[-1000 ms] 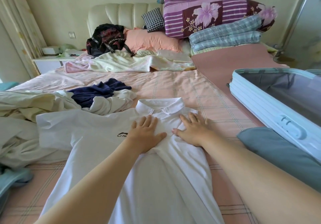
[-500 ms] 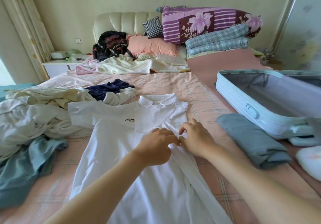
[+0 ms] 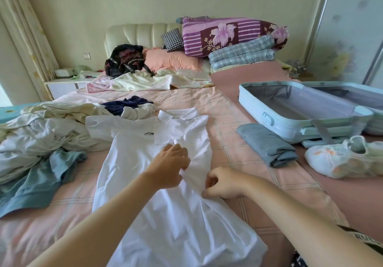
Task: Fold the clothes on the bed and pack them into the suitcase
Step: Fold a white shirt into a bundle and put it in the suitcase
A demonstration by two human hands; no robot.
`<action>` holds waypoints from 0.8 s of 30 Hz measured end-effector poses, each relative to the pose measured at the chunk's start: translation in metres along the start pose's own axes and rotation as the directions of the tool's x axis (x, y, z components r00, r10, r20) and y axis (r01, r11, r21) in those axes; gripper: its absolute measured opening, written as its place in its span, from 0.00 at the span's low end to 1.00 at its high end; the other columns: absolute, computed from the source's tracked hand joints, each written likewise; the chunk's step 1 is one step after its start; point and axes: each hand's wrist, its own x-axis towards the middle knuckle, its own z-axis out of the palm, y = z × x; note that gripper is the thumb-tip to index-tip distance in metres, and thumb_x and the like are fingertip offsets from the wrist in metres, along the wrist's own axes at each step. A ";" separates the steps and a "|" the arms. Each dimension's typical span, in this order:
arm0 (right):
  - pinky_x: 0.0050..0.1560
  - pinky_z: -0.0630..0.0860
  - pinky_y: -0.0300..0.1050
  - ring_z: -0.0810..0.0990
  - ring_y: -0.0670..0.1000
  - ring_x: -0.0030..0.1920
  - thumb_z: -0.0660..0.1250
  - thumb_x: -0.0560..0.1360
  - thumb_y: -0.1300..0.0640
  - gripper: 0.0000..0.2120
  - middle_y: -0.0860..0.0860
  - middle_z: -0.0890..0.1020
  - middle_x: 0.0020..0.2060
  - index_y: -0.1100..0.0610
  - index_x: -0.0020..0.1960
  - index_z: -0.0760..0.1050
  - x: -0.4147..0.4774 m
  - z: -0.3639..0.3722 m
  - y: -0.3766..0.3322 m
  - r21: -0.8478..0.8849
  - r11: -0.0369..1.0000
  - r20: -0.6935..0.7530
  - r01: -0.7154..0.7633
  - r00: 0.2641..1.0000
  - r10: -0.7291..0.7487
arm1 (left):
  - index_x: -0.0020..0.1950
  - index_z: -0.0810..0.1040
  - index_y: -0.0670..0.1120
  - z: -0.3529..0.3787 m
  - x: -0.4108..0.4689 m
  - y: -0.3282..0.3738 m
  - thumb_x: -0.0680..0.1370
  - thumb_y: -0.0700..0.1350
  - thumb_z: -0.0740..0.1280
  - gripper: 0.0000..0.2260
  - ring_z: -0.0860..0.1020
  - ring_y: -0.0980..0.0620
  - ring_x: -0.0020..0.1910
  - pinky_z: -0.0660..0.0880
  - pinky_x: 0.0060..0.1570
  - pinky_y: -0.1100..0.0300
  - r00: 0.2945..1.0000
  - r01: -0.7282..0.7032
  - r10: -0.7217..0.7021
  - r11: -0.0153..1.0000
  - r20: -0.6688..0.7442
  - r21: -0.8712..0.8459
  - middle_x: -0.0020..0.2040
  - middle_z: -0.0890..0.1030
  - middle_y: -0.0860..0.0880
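A white polo shirt [image 3: 145, 183] lies front up on the pink checked bed [image 3: 228, 121], its right side folded in over the chest. My left hand [image 3: 170, 167] rests on the shirt's middle with fingers bent, touching the folded cloth. My right hand [image 3: 222, 183] pinches the shirt's folded right edge lower down. The pale blue suitcase [image 3: 259, 109] lies open at the right, its grey-lined half holding nothing I can see. A folded grey garment [image 3: 267, 144] sits just in front of it. Unfolded clothes [image 3: 51, 134] are heaped at the left.
White sneakers [image 3: 344, 159] lie at the right by the suitcase. A blue-green garment [image 3: 37, 181] lies at the left edge. Pillows, stacked quilts [image 3: 234, 36] and a black backpack [image 3: 126, 59] crowd the headboard. A nightstand [image 3: 64, 84] stands at the far left.
Both hands have drawn back from the collar down to the shirt's middle. From lying flat they have curled, and the right hand has slid further down the folded edge. The view has pulled back.
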 end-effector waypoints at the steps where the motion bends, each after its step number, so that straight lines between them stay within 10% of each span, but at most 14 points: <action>1: 0.44 0.78 0.42 0.82 0.47 0.45 0.74 0.68 0.46 0.08 0.44 0.83 0.41 0.49 0.42 0.80 -0.003 0.006 -0.002 -0.031 0.999 0.016 0.016 1.000 -0.016 | 0.38 0.74 0.53 0.001 -0.009 0.000 0.60 0.43 0.71 0.11 0.75 0.50 0.46 0.70 0.53 0.54 1.000 0.001 -0.001 1.000 0.012 0.006 0.43 0.76 0.57; 9: 0.39 0.81 0.45 0.82 0.51 0.43 0.75 0.69 0.46 0.19 0.50 0.80 0.47 0.53 0.54 0.75 -0.027 0.018 -0.014 -0.163 0.982 0.006 -0.096 0.995 0.098 | 0.42 0.80 0.55 0.001 -0.032 0.045 0.63 0.41 0.72 0.11 0.76 0.51 0.41 0.67 0.50 0.59 0.996 -0.075 0.070 0.992 0.050 0.105 0.37 0.78 0.55; 13: 0.37 0.77 0.41 0.83 0.50 0.42 0.74 0.71 0.46 0.11 0.48 0.82 0.42 0.52 0.47 0.80 -0.040 0.020 -0.011 -0.143 0.987 0.106 -0.080 0.990 0.095 | 0.42 0.80 0.54 -0.008 -0.047 0.025 0.66 0.38 0.72 0.12 0.78 0.48 0.43 0.65 0.48 0.58 0.966 0.211 -0.204 0.977 -0.159 0.030 0.41 0.78 0.55; 19: 0.33 0.71 0.42 0.77 0.49 0.35 0.71 0.73 0.40 0.17 0.47 0.77 0.35 0.53 0.39 0.75 -0.057 0.026 -0.025 -0.210 0.977 0.090 -0.046 0.994 0.066 | 0.56 0.75 0.51 -0.017 -0.078 0.044 0.75 0.42 0.69 0.11 0.75 0.49 0.51 0.74 0.48 0.53 0.907 0.410 -0.421 0.894 -0.027 -0.180 0.55 0.71 0.52; 21: 0.35 0.76 0.44 0.79 0.50 0.36 0.73 0.72 0.40 0.17 0.48 0.79 0.38 0.55 0.45 0.77 -0.062 0.032 -0.029 -0.197 0.979 0.098 -0.053 0.992 0.074 | 0.49 0.75 0.49 -0.025 -0.082 0.068 0.77 0.49 0.67 0.05 0.78 0.48 0.43 0.73 0.41 0.55 0.851 0.503 -0.524 0.801 0.025 -0.324 0.47 0.76 0.52; 24: 0.32 0.72 0.42 0.76 0.48 0.33 0.74 0.73 0.45 0.11 0.46 0.78 0.33 0.52 0.41 0.78 -0.068 0.041 -0.042 0.163 0.984 0.065 0.065 0.995 -0.077 | 0.46 0.78 0.43 -0.041 -0.088 0.100 0.80 0.61 0.62 0.21 0.79 0.48 0.30 0.70 0.30 0.60 0.640 0.748 -0.584 0.326 0.500 -0.578 0.39 0.83 0.47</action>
